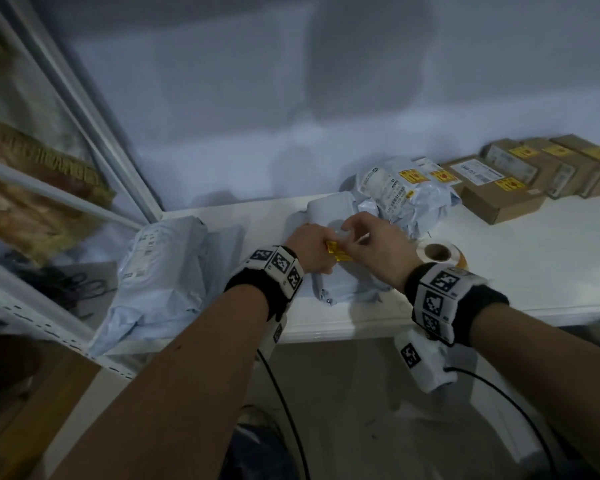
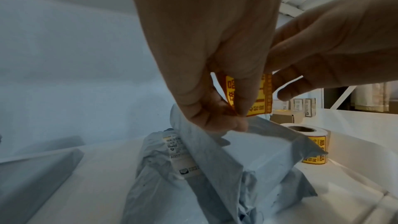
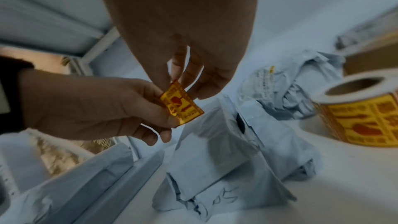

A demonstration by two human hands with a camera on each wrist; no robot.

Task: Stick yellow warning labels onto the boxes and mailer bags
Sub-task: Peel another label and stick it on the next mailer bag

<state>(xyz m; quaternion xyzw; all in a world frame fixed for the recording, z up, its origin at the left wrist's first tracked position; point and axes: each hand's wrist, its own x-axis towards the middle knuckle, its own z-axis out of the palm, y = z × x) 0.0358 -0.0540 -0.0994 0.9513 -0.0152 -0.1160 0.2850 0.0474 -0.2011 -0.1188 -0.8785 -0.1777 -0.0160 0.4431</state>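
Observation:
A small yellow warning label (image 1: pixel 337 253) with red print hangs in the air between my two hands. My left hand (image 1: pixel 314 249) pinches its lower part between thumb and fingers, as the label (image 3: pixel 182 106) shows in the right wrist view. My right hand (image 1: pixel 355 242) pinches its upper edge with thumb and fingertips (image 3: pixel 180 76). Both hands hover over a pale grey mailer bag (image 1: pixel 347 285) lying on the white table (image 1: pixel 534 271). The same bag (image 2: pixel 254 163) lies under the label (image 2: pixel 261 98) in the left wrist view.
A roll of yellow labels (image 1: pixel 442 254) stands just right of my right hand. Behind it lie labelled mailer bags (image 1: pixel 409 194) and a row of labelled cardboard boxes (image 1: pixel 520 181). Another grey mailer bag (image 1: pixel 160 271) lies at the left, beside a metal shelf frame (image 1: pixel 94 133).

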